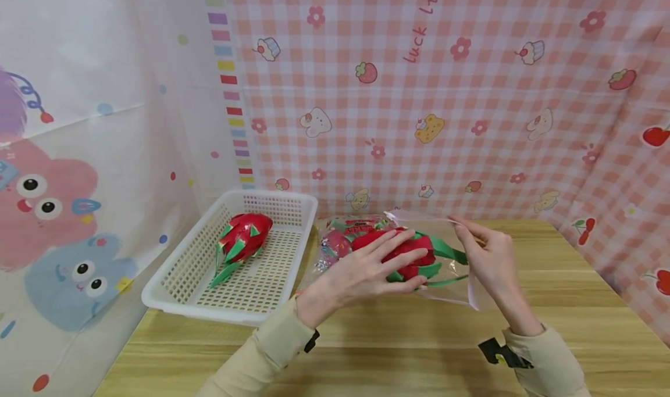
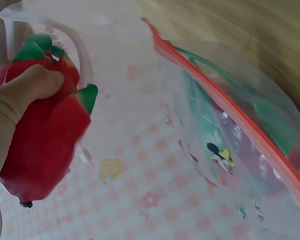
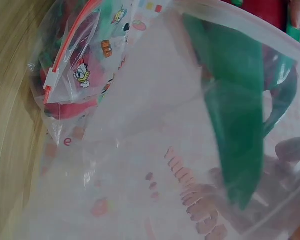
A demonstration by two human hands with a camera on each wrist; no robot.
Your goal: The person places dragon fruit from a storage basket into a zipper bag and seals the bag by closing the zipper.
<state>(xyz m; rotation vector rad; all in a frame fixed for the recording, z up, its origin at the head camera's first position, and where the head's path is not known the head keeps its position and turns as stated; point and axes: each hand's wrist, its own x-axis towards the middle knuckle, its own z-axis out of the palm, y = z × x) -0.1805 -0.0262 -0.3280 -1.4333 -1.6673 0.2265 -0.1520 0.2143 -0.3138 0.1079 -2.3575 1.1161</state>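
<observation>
Left hand [image 1: 374, 266] grips fruit [image 2: 45, 142]; leaves [image 3: 235, 100] in bag [image 3: 135, 160], body mostly out. Right hand [image 1: 492, 263] pinches bag. Nine o'clock: filled bag [image 1: 337, 245]; beyond, basket [image 1: 225, 314], second fruit [image 1: 247, 233] unbagged.

The head camera looks forward and down from the person's side, far enough back to take in the bench [image 1: 398, 356], the left hand [image 1: 361, 266], the right hand [image 1: 492, 257] and the checked cloth [image 1: 497, 89] behind. The left wrist camera looks closely past the red fruit [image 2: 45, 140] toward that cloth; the right wrist one faces the frosted bag [image 3: 140, 150] up close, both sharing the red-zipped bag [image 2: 230, 135].
</observation>
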